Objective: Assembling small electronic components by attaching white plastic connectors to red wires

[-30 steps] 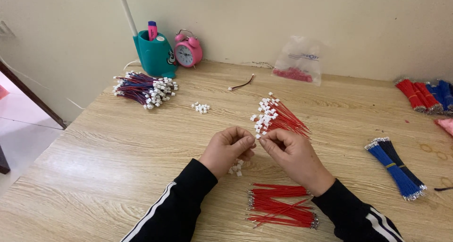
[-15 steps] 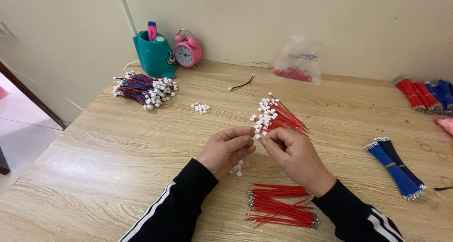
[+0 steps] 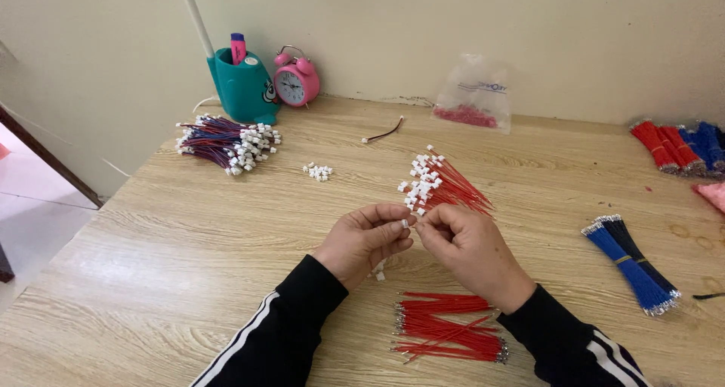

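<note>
Left hand [image 3: 364, 240]: fingers curled, thumb and forefinger pinching a small white connector [image 3: 405, 223] at mid-counter. Right hand [image 3: 470, 249]: fingertips pressed together at the same connector, touching the left fingertips; whether a wire is pinched there, cannot tell.

Counter [image 3: 166, 266]: pale wood grain.

Finished red wires [image 3: 442, 183]: fanned bundle with white connectors on the near ends, just beyond the hands, touching the right fingers.

Bare red wires [image 3: 445, 330]: loose pile near the front edge, between the two black sleeves with white stripes.

Spare connectors [image 3: 377, 270]: a few, partly hidden under the left hand. Second small heap [image 3: 318, 172]: farther back, left of centre.

Purple-red wires [image 3: 226, 139]: bundle with white connectors, back left.

Teal holder [image 3: 243, 89]: back left, against the wall, pink marker standing in it. Pink alarm clock [image 3: 296, 81]: just beside the holder, on its right.

Single dark wire [image 3: 384, 132]: lying alone, back centre.

Clear bag [image 3: 474, 96]: red pieces inside, by the wall.

Blue wires [image 3: 633, 260]: tied bundle, right side, well apart from the hands.

Red and blue bundles [image 3: 680, 145]: far right corner.
</note>
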